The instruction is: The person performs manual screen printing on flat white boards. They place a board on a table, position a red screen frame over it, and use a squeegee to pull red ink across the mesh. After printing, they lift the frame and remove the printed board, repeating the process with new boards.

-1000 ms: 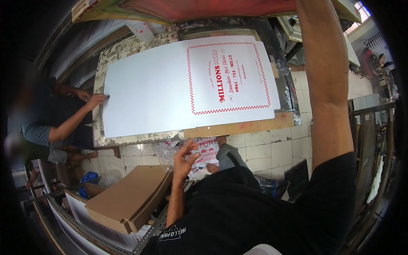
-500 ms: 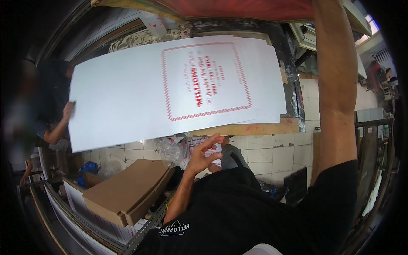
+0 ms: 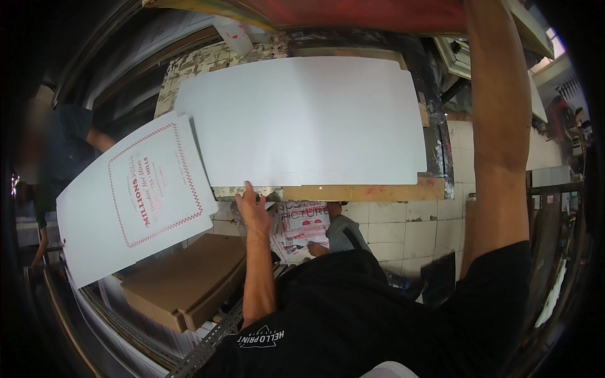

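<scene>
A blank white cardboard sheet (image 3: 302,120) lies flat on the worktable (image 3: 378,192) in front of me. My left hand (image 3: 254,211) is at its near edge, toward the left, fingers spread and holding nothing; whether a fingertip touches the sheet I cannot tell. To the left, a white cardboard sheet with a red printed border and lettering (image 3: 135,217) is tilted off the table's end. A co-worker's arm (image 3: 99,140) is behind that sheet, the hand hidden. My right arm (image 3: 500,126) reaches up past the top edge, its hand out of the picture, beside a raised frame with a reddish surface (image 3: 378,16).
Below the printed sheet is a brown cardboard box (image 3: 183,280) on a metal rack (image 3: 211,343). Printed red-and-white sheets (image 3: 299,230) lie on the tiled floor by my foot. A white bottle (image 3: 232,34) stands at the table's far left. Another rack (image 3: 554,252) is at right.
The printed sheet has slid left off the stack and turned, baring the blank sheet beneath. My left hand has moved left to the blank sheet's near edge. My right arm stays raised.
</scene>
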